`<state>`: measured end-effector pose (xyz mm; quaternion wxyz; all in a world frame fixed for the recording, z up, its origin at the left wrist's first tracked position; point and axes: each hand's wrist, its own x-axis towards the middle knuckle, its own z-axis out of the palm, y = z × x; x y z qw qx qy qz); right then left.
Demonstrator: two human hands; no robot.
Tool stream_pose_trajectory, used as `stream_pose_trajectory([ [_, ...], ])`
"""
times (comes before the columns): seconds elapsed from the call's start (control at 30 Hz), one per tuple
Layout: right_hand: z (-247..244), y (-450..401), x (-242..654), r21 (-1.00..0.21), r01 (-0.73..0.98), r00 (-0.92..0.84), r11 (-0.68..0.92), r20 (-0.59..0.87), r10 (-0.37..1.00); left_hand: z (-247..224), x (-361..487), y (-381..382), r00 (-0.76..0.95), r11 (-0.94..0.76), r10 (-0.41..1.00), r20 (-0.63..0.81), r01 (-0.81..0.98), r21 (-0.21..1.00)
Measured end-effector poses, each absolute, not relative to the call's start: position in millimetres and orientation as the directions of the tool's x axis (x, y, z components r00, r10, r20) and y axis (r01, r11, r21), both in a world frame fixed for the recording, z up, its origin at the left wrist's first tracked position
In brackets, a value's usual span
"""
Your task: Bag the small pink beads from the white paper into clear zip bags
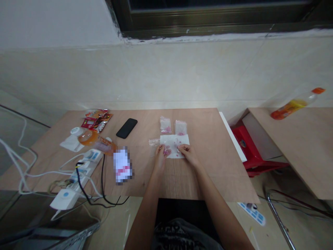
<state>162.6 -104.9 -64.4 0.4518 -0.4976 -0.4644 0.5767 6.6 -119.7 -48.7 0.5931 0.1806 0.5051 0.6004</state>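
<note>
A white sheet of paper [170, 139] lies on the table in front of me, with small pinkish-red bits [168, 151] scattered on it. My left hand [160, 156] is closed at the paper's left edge, beside the bits. My right hand [189, 153] is pinched over the paper's right side; what its fingertips hold is too small to name. Beyond the paper lie two small clear zip bags, a left one [165, 124] and a right one [181, 127], both with pinkish bits at the bottom. Another clear bag [154, 142] lies flat just past my left hand.
To the left are a black phone [127, 128], a lit screen blurred out [122, 166], an orange drink bottle [95, 140] on its side, snack packets [95, 119] and a power strip [84, 170] with cables. A red stool [243, 144] stands between this table and another [293, 146].
</note>
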Motion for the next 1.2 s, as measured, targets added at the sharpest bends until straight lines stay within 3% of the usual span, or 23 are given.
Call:
stream_pose_trajectory([
  [0.3,-36.0,-112.3,163.1,-0.991,-0.047,-0.149,-0.127,-0.119,0.982,-32.7,-2.1,-118.9,-0.313,0.197,0.894,-0.322,-0.372,0.907],
  [0.43,-26.5,-118.8,160.3,-0.994,-0.048,-0.077,-0.097,-0.093,0.993,-14.4,-1.5,-128.4,-0.450,0.003,0.891,-0.064,-0.135,0.991],
  [0.53,-20.1,-126.0,157.0,-0.998,-0.013,-0.050,-0.055,-0.054,0.997,4.7,4.9,-140.3,-0.395,-0.063,0.912,0.109,0.128,0.990],
  [0.67,-12.8,-136.7,151.2,-0.997,0.077,-0.051,0.025,0.022,0.998,20.1,16.9,-151.7,-0.218,0.029,0.976,0.018,0.210,0.977],
  [0.83,-2.6,-147.3,149.5,-0.970,0.227,-0.113,0.084,0.059,0.992,19.2,16.6,-155.1,-0.140,0.040,0.990,-0.019,0.154,0.987],
  [1.07,12.5,-153.4,154.8,-0.985,0.166,-0.296,0.055,0.003,0.955,16.6,-2.5,-149.9,0.022,0.120,0.992,-0.121,0.060,0.991],
  [1.2,5.5,-152.3,150.1,-0.986,0.156,-0.262,0.055,0.012,0.965,16.6,-2.2,-150.0,0.040,0.107,0.993,-0.111,0.094,0.990],
])
